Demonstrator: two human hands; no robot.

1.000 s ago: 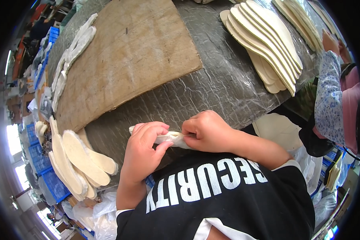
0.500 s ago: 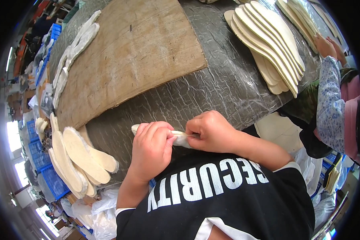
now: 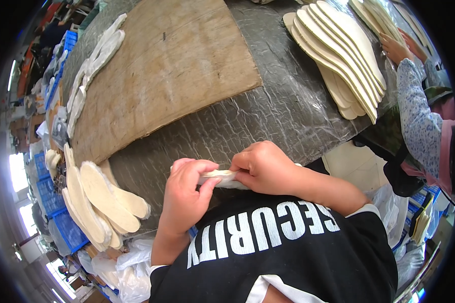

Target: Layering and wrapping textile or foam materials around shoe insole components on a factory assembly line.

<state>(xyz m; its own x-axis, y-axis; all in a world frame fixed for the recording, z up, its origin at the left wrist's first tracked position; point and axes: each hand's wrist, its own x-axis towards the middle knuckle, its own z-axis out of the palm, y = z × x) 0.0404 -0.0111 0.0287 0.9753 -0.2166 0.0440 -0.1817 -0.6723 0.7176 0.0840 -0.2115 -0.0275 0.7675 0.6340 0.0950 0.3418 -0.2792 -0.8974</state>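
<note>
Both my hands grip one cream insole with white fluff underneath, held edge-up close to my body at the table's near edge. My left hand pinches its left part between thumb and fingers. My right hand has curled fingers and thumb closed on its right part. Much of the insole is hidden by my hands. To the left of them lies a loose pile of fluffy-edged insoles.
A worn brown board covers much of the dark, crinkled tabletop. Stacked cream insoles stand far right. White fluffy pieces lie along the far left. At the right, a co-worker's hands touch another insole stack.
My left hand has loosened its curl, with the thumb lower and more of the insole showing. My right hand has shifted slightly left. The co-worker's hands have moved farther onto their stack.
</note>
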